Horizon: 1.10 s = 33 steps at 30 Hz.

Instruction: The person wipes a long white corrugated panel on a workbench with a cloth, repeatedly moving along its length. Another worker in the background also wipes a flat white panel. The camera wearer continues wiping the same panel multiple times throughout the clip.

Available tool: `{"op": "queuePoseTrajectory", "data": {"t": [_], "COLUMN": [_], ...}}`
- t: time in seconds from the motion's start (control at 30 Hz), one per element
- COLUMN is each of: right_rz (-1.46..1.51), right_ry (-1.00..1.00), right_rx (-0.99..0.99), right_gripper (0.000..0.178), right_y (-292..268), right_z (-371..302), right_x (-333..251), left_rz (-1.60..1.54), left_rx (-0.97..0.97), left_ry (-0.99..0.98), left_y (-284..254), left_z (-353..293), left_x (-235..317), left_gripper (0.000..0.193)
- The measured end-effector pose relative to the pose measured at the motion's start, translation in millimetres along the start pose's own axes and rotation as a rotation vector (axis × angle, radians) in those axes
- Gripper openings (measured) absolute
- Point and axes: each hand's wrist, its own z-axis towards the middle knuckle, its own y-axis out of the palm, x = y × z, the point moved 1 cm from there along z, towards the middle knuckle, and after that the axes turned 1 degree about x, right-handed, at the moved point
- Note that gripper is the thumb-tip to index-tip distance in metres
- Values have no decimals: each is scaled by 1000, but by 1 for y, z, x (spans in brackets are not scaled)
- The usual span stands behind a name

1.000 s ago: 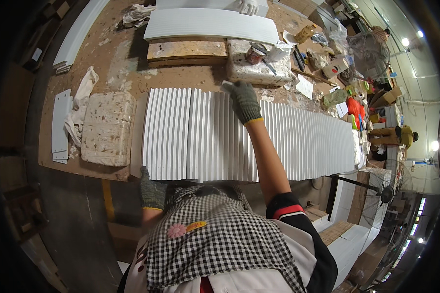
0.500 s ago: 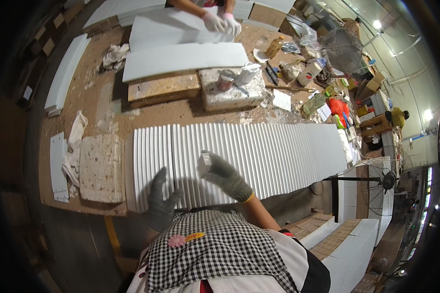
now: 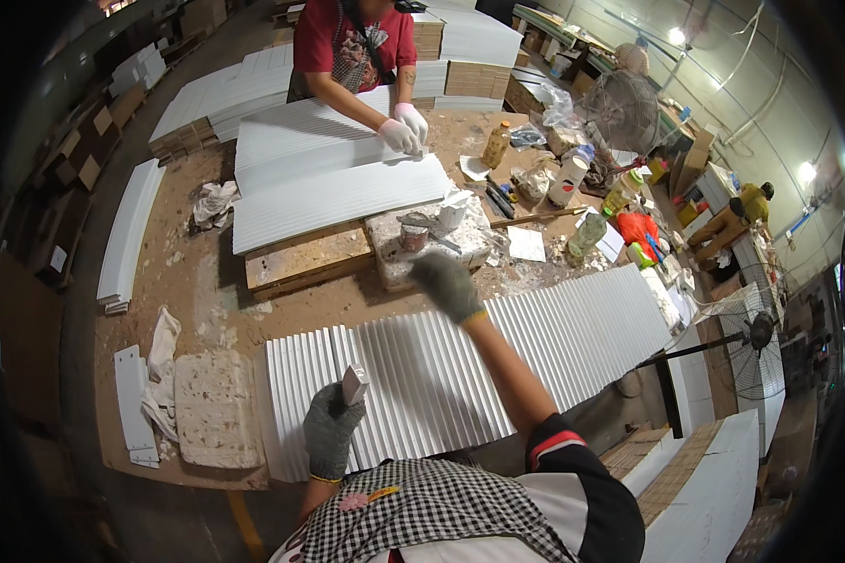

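My left hand, in a grey knitted glove, is closed around a small pale block and holds it upright over the left part of a row of white ridged strips. My right hand, gloved alike, is stretched out beyond the strips, close to the near edge of a paint-stained white block. On that stained block are a small tin, a putty knife and a white cup. The fingers of my right hand are smeared and partly hidden.
Across the table, a co-worker in white gloves leans over white panels resting on a wooden block. A jar, bottles and rags clutter the right side. A standing fan is at the right.
The small pale block has passed from my right hand to my left. My right hand has moved away from me toward the stained block. The view has tilted up, showing more of the co-worker.
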Motion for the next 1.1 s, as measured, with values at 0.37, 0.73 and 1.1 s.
{"op": "queuePoseTrajectory", "data": {"t": [0.37, 0.73, 1.1], "right_rz": [-758, -513, 292], "right_ry": [134, 78, 304], "right_rx": [-31, 467, 924], "right_gripper": [14, 10, 15], "right_y": [46, -66, -73], "right_z": [108, 86, -35], "right_x": [153, 91, -66], "left_rz": [203, -112, -169], "left_rx": [5, -47, -112], "left_ry": [56, 216, 260], "left_y": [-12, 16, 149], "left_z": [16, 87, 187], "left_x": [-2, 14, 23], "left_gripper": [59, 54, 48]}}
